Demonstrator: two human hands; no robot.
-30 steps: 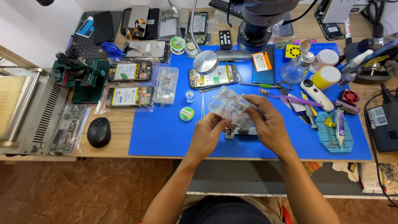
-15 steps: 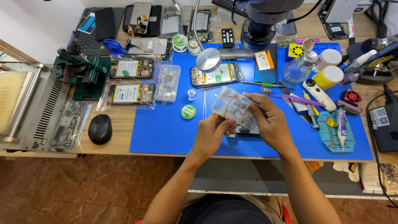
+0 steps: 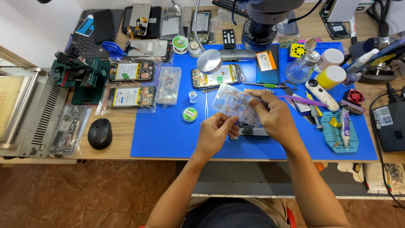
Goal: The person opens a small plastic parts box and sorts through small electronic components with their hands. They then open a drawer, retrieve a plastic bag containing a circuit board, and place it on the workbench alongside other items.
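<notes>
Gripped at its near-right end by the right hand (image 3: 276,118), clear plastic parts box (image 3: 236,107) held tilted above the blue mat (image 3: 168,135) on the counter (image 3: 122,122), long axis running up-left, left hand (image 3: 215,134) pinching just below its near edge, closer to the small metal fixture (image 3: 249,130).

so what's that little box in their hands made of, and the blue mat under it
The small box, held between the right hand and left hand, looks like clear hard plastic: you can see its small contents through glossy walls. The blue mat seems to be matte silicone or rubber, flat with no glare, though its feel is a guess.
</notes>
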